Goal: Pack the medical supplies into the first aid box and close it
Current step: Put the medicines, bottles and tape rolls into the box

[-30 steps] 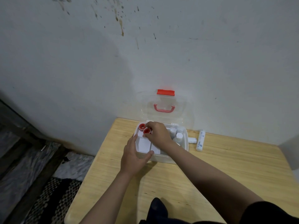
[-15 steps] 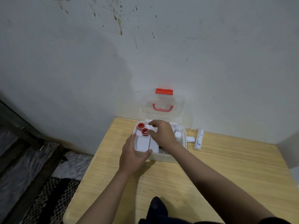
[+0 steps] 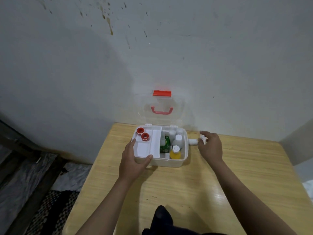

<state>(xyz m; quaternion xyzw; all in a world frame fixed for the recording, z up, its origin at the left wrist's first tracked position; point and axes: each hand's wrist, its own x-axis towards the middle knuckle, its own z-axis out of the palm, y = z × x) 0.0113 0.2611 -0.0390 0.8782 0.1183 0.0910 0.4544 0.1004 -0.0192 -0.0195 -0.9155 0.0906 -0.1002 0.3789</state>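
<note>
One stained pale wall (image 3: pixel 220 56) fills the upper field; one light wooden table (image 3: pixel 177 187) butts against it. One white first aid box (image 3: pixel 169 162) sits at the table's far edge, roughly at 12 o'clock from the person, its one clear lid (image 3: pixel 145 107) standing open against the wall, carrying one red latch (image 3: pixel 162 93) and one red handle (image 3: pixel 162 111). One white tray (image 3: pixel 147 147) occupies the box's 9 o'clock half. Two hands in view. Left hand (image 3: pixel 133 160) holds the box's near-left corner, thumb laid over the front rim, fingers spread along the left wall, a wide grip on the box. Right hand (image 3: pixel 210 146) is at 3 o'clock of the box, on the table, fingers curled around one white roll (image 3: pixel 202 137); most of the roll is hidden by the hand. One short white cylinder (image 3: pixel 193 142) lies on the table between box and right hand, just beside the box wall. Inside the box, 3 o'clock half: one yellow bottle (image 3: pixel 175 153) with white cap at the front, one green packet (image 3: pixel 165 145) upright beside it, white bottles behind, at least three, exact count unclear. In the tray's far-left compartment: two red tape rolls (image 3: pixel 142 133), side by side, touching or nearly so
</note>
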